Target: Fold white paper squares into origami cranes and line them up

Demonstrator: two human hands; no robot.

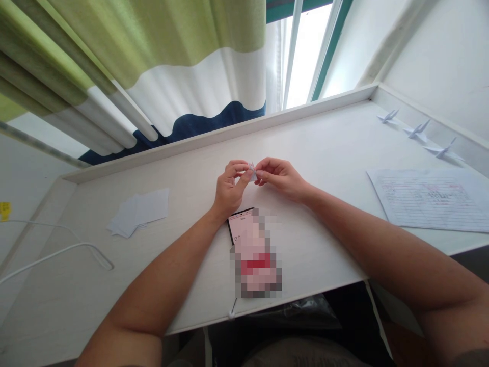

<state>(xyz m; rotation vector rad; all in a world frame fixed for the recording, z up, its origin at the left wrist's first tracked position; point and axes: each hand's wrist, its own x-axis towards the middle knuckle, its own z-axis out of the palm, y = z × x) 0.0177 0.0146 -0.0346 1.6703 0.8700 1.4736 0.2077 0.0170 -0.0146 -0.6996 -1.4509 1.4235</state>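
A small piece of folded white paper (252, 173) is pinched between my two hands above the middle of the table. My left hand (231, 187) grips its left side with thumb and fingers. From the right, my right hand (278, 176) pinches it with thumb and forefinger. Much of the paper is hidden behind the fingertips, so its full shape cannot be made out. Just below my hands lies a phone (248, 237) with a lit screen, its lower part blurred. Three folded paper cranes (416, 129) stand in a row at the far right.
Loose white paper sheets (141, 209) lie on the left of the table (198, 275). A written-on paper stack (431, 196) rests at the right. A white cable (76, 246) loops at the left edge. Behind the table's raised rim hangs a curtain (183, 46).
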